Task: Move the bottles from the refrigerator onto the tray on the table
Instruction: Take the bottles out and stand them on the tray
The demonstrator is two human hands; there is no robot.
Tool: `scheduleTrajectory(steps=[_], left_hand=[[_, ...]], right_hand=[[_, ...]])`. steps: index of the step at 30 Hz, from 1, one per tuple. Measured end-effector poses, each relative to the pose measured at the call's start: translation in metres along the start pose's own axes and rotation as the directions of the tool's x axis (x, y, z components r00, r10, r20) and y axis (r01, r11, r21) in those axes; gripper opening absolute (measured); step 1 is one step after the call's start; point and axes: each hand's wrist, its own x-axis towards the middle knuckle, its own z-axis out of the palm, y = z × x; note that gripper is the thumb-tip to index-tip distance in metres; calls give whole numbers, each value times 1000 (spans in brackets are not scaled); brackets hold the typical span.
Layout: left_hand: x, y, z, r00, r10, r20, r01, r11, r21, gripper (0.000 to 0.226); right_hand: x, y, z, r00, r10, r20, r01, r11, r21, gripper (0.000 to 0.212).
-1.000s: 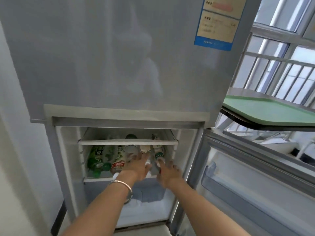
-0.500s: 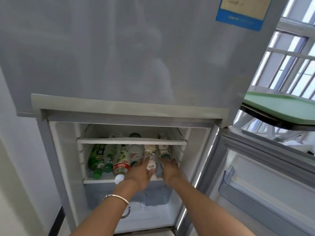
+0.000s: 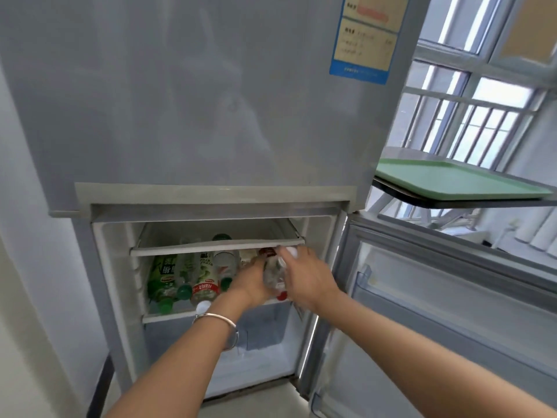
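The refrigerator's lower compartment [image 3: 114, 267] is open. Several bottles lie on its middle shelf: a green tea bottle [image 3: 164, 276], a red-labelled bottle [image 3: 205, 285] and others behind. My left hand [image 3: 251, 283] is curled on a clear bottle [image 3: 272, 274] with red at its lower end, at the shelf's right. My right hand [image 3: 309, 277] is closed just right of it, and a white cap [image 3: 291, 251] shows above its fingers; motion blur hides the rest of that bottle. The green tray [image 3: 452, 179] sits bare on the table [image 3: 497, 203] at upper right.
The lower fridge door [image 3: 452, 312] stands open to the right, below the table's edge. A glass shelf [image 3: 217, 246] lies just above my hands. The closed upper door fills the top of the view. A barred window is behind the table.
My right hand has risen and tilted up at the shelf's right end, with a white cap now showing above it. The clear bottle between my hands has tipped. My head has moved, shifting the view.
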Motion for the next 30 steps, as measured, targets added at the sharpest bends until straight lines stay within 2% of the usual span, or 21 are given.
scheduleTrajectory(steps=[2, 3, 7, 9, 12, 14, 16, 19, 22, 24, 26, 28, 30], left_hand=[[-8, 13, -6, 997, 67, 33, -67, 998, -12, 94], [-14, 21, -9, 994, 105, 40, -104, 994, -20, 93], [-34, 68, -31, 973, 230, -8, -228, 963, -142, 46], [-38, 94, -46, 962, 268, -59, -275, 939, -207, 39], [-42, 145, -65, 924, 356, -141, -381, 891, -246, 51], [-44, 187, -74, 884, 417, -212, -459, 863, -213, 61], [-42, 228, -81, 848, 469, -246, -513, 844, -159, 74], [-36, 281, -87, 805, 518, -291, -571, 809, -140, 86], [-20, 319, -88, 765, 521, -378, -624, 746, -234, 88], [-4, 338, -87, 789, 489, -371, -611, 689, -390, 84], [12, 346, -80, 847, 448, -285, -530, 679, -508, 72], [33, 347, -67, 898, 410, -158, -425, 721, -547, 59], [51, 342, -53, 928, 367, -67, -344, 771, -535, 59]], right_hand=[[-6, 2, -35, 999, -32, -20, 33, 998, 57, 48], [-8, 4, -53, 999, -46, -29, 48, 996, 78, 49], [-20, 13, -131, 996, -63, -57, 72, 982, 176, 53], [-25, 21, -163, 995, -3, -102, 39, 936, 350, 61], [-42, 42, -198, 972, 157, -172, -38, 836, 548, 70], [-59, 55, -210, 972, 160, -174, -39, 834, 551, 74], [-69, 66, -216, 969, 165, -185, -30, 819, 572, 64], [-62, 86, -236, 897, 325, -299, -96, 804, 586, 64], [-39, 111, -260, 826, 376, -420, -68, 806, 588, 66], [-14, 134, -271, 790, 438, -430, -91, 776, 624, 73], [14, 157, -273, 797, 495, -346, -132, 702, 700, 73], [45, 179, -266, 832, 494, -250, -189, 678, 710, 61], [69, 193, -253, 869, 463, -177, -259, 729, 634, 45]])
